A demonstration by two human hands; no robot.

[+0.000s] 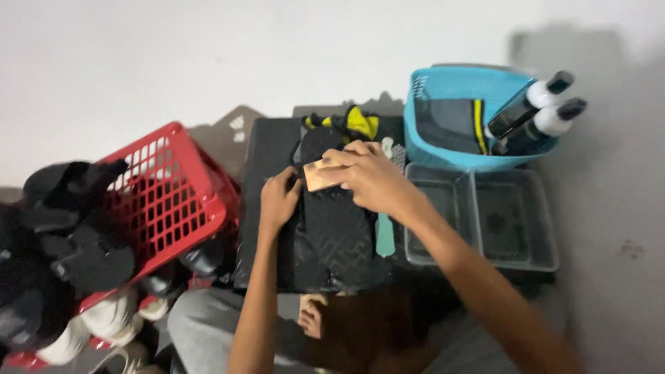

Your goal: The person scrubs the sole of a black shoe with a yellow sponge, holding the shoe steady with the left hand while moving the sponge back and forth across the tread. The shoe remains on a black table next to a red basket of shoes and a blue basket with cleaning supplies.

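Note:
A black shoe point(336, 232) lies sole-up on a low black table point(267, 149), its yellow-and-black upper showing at the far end. My left hand point(278, 201) presses on the shoe's left edge, fingers curled over it. My right hand point(370, 176) grips a tan wooden brush block point(320, 175) and holds it against the sole near the toe end. A pale green handled tool point(385, 235) lies on the table just right of the shoe.
A red plastic basket point(173, 197) tilts at the left, with black and white shoes point(83, 277) piled around it. A blue basket point(454, 118) at the back right holds dark cloth and two bottles point(540, 111). A clear two-part tray point(485, 218) sits in front of the blue basket.

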